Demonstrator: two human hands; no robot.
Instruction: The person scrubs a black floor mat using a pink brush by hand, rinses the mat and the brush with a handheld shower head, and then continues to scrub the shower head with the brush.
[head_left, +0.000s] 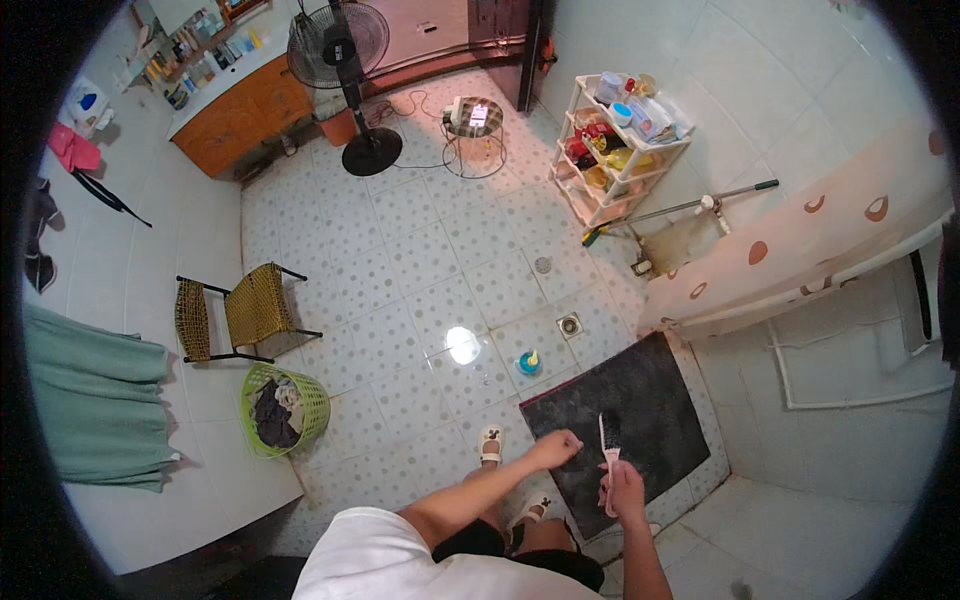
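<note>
My right hand (628, 489) grips the pale pink handle of a long brush (609, 435) with dark bristles. The brush points away from me above a dark rectangular floor mat (637, 412). To its left, my left hand (553, 450) hovers over the mat's left edge with its fingers curled in, and I see nothing in it. Beyond the mat, a blue bottle with a yellow top (529, 363) stands on the dotted tile floor (390, 300). Part of the mat is hidden behind my hands and the brush.
A metal floor drain (570, 325) lies past the mat. At right hangs a shower curtain (757, 251), near a plastic shelf rack (626, 150). A green laundry basket (319, 409) and woven chair (259, 307) stand left; a pedestal fan (371, 150) and round stool (480, 120) stand farther off.
</note>
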